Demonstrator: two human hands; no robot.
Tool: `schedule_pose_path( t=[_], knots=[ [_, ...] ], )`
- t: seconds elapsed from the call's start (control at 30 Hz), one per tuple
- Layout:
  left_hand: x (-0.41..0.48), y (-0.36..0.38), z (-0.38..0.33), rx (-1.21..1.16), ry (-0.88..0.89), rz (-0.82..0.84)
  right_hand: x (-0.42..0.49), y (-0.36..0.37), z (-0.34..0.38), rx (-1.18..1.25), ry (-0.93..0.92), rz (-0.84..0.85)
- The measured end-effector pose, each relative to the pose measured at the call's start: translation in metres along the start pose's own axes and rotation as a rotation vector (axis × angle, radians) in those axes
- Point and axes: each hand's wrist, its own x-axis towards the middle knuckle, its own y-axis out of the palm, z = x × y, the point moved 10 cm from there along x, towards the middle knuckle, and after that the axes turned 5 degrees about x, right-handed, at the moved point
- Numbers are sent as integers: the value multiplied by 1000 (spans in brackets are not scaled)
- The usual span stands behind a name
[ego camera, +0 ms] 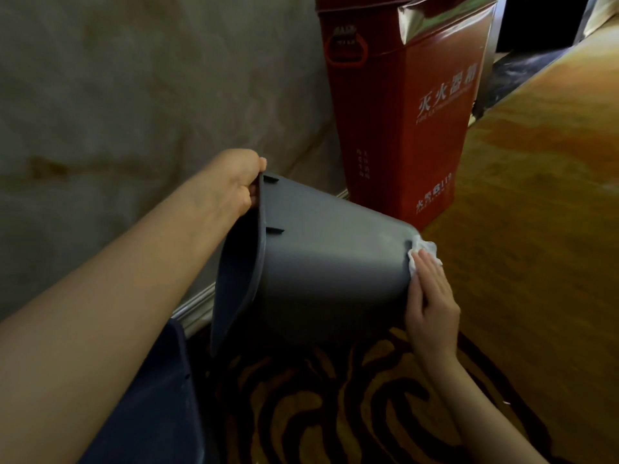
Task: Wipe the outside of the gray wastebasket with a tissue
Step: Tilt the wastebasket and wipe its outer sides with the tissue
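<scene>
— Beige wall (117, 95) with a pale baseboard (197, 306) at its foot, and a patterned carpet (335, 396) of dark swirls on gold running up to it. What stands on the floor?

— A tall red box (402, 128) with white lettering, against the wall at the far edge of the carpet. Its top is out of frame, so I cannot tell what is inside.

— And the gray wastebasket (328, 262)?

— Tipped on its side, just in front of the red box, mouth turned toward the wall and the person, base pointing away to the right. Whether it touches the carpet I cannot tell. Only a dark sliver of the inside shows at the mouth; no contents visible there.

— How is it held?

— The left hand (234, 185) has its grip clamped on the upper rim, thumb over the outside edge, fingers tucked inside.

— The right hand (432, 303)?

— Flat against the base end of the wastebasket, fingers extended and together, pressing a white tissue (423, 251) onto the rounded bottom corner. The tissue bunches out beyond the fingertips.

— Anything else?

— A dark blue object (160, 396) at the lower left beside the left forearm, too cut off to identify.
</scene>
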Motion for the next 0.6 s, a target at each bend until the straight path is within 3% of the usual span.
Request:
schedule_pose_path(
  t=[0.1,0.37,0.47,0.6],
  knots=[
    [-2,15,-9,-48,23,127,8,4,0,-33,31,42],
    [-76,2,39,459,403,591,23,2,-12,27,140,43],
    [-91,4,39,494,619,481,30,2,-18,50,217,25],
    [-79,7,31,491,703,361,31,15,12,78,177,45]
  ],
)
